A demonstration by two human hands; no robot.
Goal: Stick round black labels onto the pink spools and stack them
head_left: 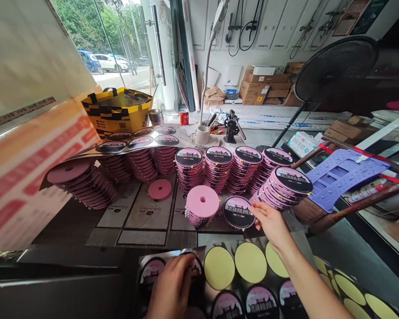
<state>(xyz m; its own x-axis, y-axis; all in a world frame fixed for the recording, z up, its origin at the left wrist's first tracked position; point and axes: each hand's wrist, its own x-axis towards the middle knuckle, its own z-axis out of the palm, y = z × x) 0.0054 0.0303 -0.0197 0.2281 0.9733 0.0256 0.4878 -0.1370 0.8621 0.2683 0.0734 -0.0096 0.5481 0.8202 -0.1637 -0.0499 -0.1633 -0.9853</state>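
In the head view, we see a dark tabletop (146,215) crowded with pink discs. Our right hand (269,218) reaches in from the right of the near edge; its fingers are bent and close together, thumb near forefinger, and they touch the right rim of a labelled disc (238,212). We cannot tell whether they grip that rim or only press on it. The disc lies label up toward the near edge, just right of a short stack of plain pink discs (202,204).

Our left hand (174,279) is over the left part of a label sheet (240,290) at the near edge. Its fingers are curled down by a printed label (196,266), part of which they cover; we cannot make out the fingertips well enough to tell whether they have hold of anything. On the sheet we see bare yellow circles (219,268) above a row of printed labels.

Farther in stands a row of stacks topped with labels (218,168), and toward the right edge a tilted stack (281,190), its top labelled too. One plain disc (160,189) lies flat left of the middle, and a leaning stack (81,184) spreads toward the left edge. A second label sheet (183,138) rests over the left-hand stacks. Along the far edge we see a yellow bag (115,110), a red can (184,118) and a black metal stand (232,128).
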